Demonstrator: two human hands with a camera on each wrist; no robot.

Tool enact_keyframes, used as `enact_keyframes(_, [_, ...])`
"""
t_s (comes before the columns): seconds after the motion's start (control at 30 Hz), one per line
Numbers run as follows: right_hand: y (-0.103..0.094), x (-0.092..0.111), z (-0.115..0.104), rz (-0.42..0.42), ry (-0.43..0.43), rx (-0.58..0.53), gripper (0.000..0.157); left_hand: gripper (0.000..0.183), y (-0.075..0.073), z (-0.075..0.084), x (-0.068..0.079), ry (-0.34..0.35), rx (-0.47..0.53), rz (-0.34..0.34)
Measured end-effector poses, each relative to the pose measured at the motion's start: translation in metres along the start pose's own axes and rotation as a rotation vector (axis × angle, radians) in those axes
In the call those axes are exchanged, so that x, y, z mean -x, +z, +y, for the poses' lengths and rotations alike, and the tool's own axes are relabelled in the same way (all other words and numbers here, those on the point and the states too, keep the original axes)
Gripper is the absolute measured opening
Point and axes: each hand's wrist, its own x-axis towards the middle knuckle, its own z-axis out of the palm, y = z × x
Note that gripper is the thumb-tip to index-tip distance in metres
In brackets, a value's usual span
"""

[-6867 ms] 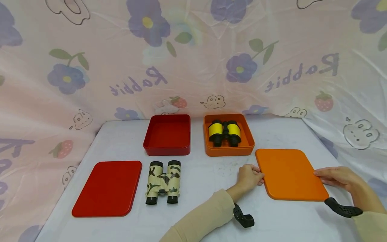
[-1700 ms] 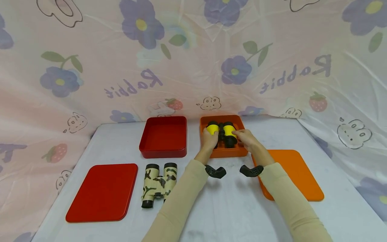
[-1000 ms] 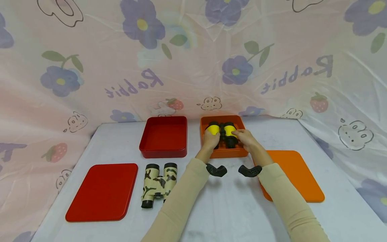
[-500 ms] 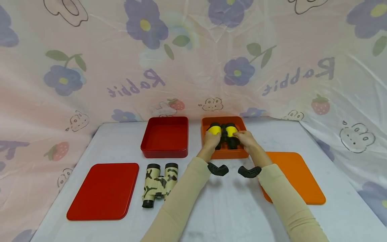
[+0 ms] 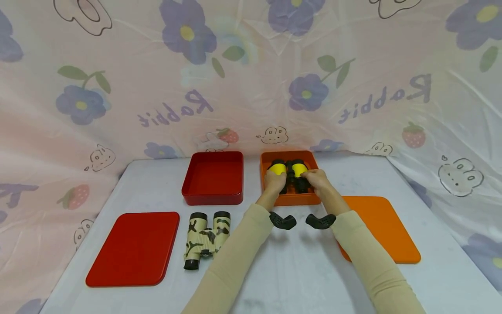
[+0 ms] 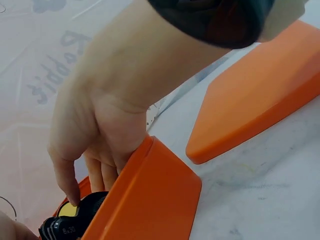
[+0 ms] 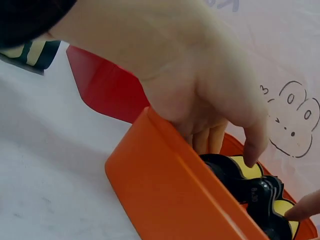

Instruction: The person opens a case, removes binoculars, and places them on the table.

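A pair of black-and-yellow binoculars lies in the orange box at the back of the table. My left hand grips the left barrel and my right hand the right one. In the left wrist view the right hand has its thumb on a yellow band, its other fingers reaching down inside the box wall. The right wrist view shows the left hand holding the other barrel likewise. Much of both barrels is hidden under the hands.
The orange lid lies at right, partly under my right sleeve. A red box stands left of the orange one, holding nothing. Its red lid lies at front left, with camouflage binoculars beside it, partly behind my left sleeve.
Earliest, both hands were at the edges of the orange lid; since then they have moved onto the black-and-yellow binoculars. Over the last second or two, hands and binoculars have barely moved.
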Motion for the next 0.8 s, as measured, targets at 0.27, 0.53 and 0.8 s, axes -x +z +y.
enact_keyframes(0.27, [0.001, 0.005, -0.005, 0.028, -0.010, 0.012, 0.062, 0.059, -0.002, 0.009, 0.013, 0.018, -0.034, 0.045])
enact_keyframes(0.53, [-0.001, 0.012, -0.017, 0.046, -0.046, 0.059, 0.064, 0.053, -0.009, 0.019, 0.014, 0.066, -0.022, 0.027])
enact_keyframes(0.8, [-0.005, 0.020, -0.024, 0.058, -0.024, 0.020, 0.066, 0.056, -0.016, 0.022, 0.015, 0.082, -0.040, 0.011])
